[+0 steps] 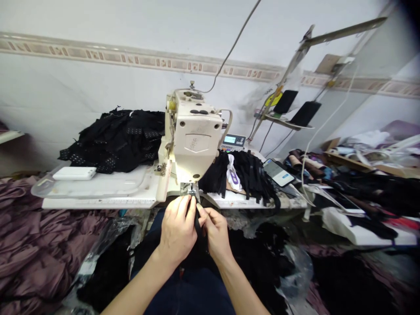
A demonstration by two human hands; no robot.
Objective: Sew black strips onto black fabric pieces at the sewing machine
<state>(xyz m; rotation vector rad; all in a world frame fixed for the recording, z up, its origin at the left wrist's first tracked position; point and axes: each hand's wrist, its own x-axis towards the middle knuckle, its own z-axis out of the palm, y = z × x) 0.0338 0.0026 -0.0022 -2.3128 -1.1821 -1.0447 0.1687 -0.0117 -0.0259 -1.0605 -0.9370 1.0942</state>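
Note:
A cream sewing machine stands in front of me with its lamp lit over the presser foot. Just in front of that foot, my left hand has its fingers closed on a narrow black fabric strip. My right hand pinches the same strip from the right side, its fingertips close to those of the left. The strip runs down between both hands toward my lap, where it blends into other dark cloth. My fingers hide the strip's upper end, so I cannot tell whether it lies under the foot.
Black fabric pieces are heaped left, behind a white power bank on a clear plastic lid. Right are black strips, purple-and-white scissors, a phone and a thread stand. Mauve cloth lies lower left.

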